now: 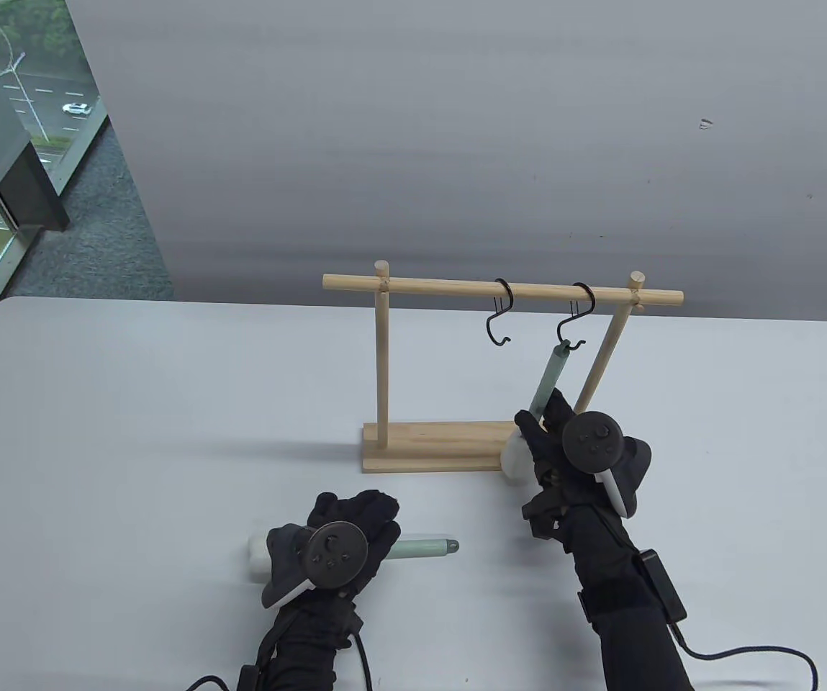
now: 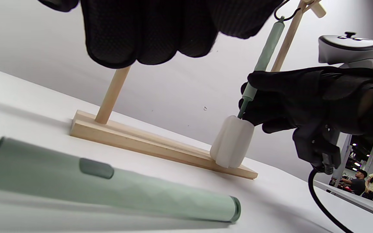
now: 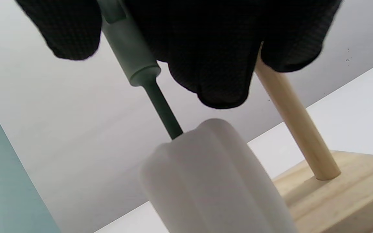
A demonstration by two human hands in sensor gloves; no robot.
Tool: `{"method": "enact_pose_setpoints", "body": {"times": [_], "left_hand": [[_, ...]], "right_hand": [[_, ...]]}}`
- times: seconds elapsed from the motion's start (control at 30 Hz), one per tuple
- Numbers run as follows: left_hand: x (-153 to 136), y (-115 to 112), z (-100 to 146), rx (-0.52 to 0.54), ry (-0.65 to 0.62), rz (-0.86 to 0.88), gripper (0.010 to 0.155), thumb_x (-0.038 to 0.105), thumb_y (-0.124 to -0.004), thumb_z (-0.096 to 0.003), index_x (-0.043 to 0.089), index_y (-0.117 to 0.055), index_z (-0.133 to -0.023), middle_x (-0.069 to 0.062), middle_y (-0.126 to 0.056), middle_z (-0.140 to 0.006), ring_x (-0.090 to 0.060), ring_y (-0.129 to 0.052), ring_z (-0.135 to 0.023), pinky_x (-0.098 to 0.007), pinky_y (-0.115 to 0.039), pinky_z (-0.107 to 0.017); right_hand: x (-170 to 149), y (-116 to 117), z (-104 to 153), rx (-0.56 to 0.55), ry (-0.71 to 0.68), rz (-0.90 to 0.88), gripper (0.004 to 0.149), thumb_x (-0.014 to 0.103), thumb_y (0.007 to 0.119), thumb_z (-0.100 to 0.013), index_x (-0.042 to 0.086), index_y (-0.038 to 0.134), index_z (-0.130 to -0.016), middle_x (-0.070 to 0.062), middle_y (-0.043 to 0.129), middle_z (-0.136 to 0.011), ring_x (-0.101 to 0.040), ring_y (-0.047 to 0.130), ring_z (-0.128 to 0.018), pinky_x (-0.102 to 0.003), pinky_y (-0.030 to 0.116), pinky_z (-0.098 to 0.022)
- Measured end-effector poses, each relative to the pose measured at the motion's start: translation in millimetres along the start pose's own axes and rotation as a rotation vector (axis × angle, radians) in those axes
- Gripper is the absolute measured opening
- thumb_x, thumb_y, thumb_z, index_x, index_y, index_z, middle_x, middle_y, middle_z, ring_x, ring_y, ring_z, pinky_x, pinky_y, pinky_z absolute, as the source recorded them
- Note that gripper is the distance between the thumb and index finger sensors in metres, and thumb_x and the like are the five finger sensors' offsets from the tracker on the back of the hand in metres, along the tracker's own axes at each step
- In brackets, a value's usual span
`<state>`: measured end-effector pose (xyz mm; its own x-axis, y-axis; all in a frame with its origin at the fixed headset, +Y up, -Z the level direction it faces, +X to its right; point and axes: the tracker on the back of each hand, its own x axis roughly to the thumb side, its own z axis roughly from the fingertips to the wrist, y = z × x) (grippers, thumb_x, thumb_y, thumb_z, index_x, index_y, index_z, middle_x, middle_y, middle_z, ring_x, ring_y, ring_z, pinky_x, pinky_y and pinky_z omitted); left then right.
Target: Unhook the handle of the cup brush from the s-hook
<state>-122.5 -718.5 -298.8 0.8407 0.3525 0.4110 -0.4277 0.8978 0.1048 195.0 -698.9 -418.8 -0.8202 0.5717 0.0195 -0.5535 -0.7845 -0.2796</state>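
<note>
A pale green cup brush handle (image 1: 551,374) hangs by its top loop from the right black S-hook (image 1: 577,317) on the wooden rack's rail (image 1: 442,286). Its white sponge head (image 1: 514,461) is by the rack's base. My right hand (image 1: 541,412) grips the lower end of the handle; the right wrist view shows the fingers (image 3: 219,64) around the handle (image 3: 125,35) above the head (image 3: 212,181). My left hand (image 1: 359,518) hovers over a second brush (image 1: 424,548) lying on the table, fingers (image 2: 147,32) clear of it (image 2: 125,191).
A second S-hook (image 1: 501,313) hangs empty to the left on the rail. The rack's wooden base (image 1: 435,446) and two upright posts stand mid-table. A grey wall is behind the table. A glove cable (image 1: 744,651) trails at the lower right.
</note>
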Motion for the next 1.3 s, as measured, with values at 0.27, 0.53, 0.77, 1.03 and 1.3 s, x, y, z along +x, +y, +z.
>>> {"method": "enact_pose_setpoints", "body": {"times": [0.27,0.53,0.77,1.03,1.3], "left_hand": [[-1.1,-4.3,-0.4,-0.039,-0.001,-0.015,0.044,0.041,-0.075,-0.0477,0.019,-0.082,-0.086,-0.014,-0.089,-0.092,-0.04,-0.095,-0.078,-0.063,-0.062,-0.063],[2.5,-6.7,-1.3,-0.061,-0.018,-0.029,0.044,0.041,-0.075,-0.0477,0.019,-0.082,-0.086,-0.014,-0.09,-0.091,-0.04,-0.096,-0.077,-0.063,-0.062,-0.063],[4.2,-8.5,-2.1,-0.063,-0.034,-0.026,0.044,0.041,-0.075,-0.0477,0.019,-0.083,-0.085,-0.014,-0.09,-0.091,-0.039,-0.096,-0.077,-0.063,-0.063,-0.063],[5.0,-11.3,-3.5,-0.07,-0.044,-0.013,0.044,0.041,-0.075,-0.0478,0.019,-0.082,-0.086,-0.014,-0.09,-0.091,-0.039,-0.096,-0.077,-0.063,-0.063,-0.063],[6.5,-14.7,-5.4,-0.09,-0.057,-0.017,0.045,0.041,-0.074,-0.0479,0.019,-0.082,-0.086,-0.014,-0.09,-0.091,-0.039,-0.096,-0.077,-0.062,-0.063,-0.063]], "right_hand": [[-0.5,-2.2,2.5,-0.044,-0.036,0.025,0.057,0.048,0.073,-0.046,0.01,0.072,-0.088,-0.012,0.091,-0.076,-0.027,0.102,-0.061,-0.054,0.072,-0.053],[-4.7,-23.2,16.8,-0.068,-0.071,0.07,0.057,0.05,0.073,-0.045,0.009,0.076,-0.085,-0.009,0.094,-0.07,-0.024,0.105,-0.055,-0.054,0.072,-0.052],[-7.0,-45.7,28.5,-0.097,-0.089,0.117,0.057,0.051,0.074,-0.044,0.009,0.079,-0.081,-0.007,0.097,-0.063,-0.021,0.106,-0.047,-0.054,0.073,-0.052],[-9.3,-67.6,36.9,-0.15,-0.098,0.141,0.057,0.053,0.074,-0.044,0.009,0.081,-0.078,-0.005,0.098,-0.058,-0.018,0.106,-0.042,-0.053,0.073,-0.052],[-10.1,-78.7,42.9,-0.154,-0.09,0.181,0.057,0.053,0.075,-0.044,0.008,0.081,-0.078,-0.005,0.098,-0.058,-0.019,0.106,-0.043,-0.054,0.072,-0.053]]}}
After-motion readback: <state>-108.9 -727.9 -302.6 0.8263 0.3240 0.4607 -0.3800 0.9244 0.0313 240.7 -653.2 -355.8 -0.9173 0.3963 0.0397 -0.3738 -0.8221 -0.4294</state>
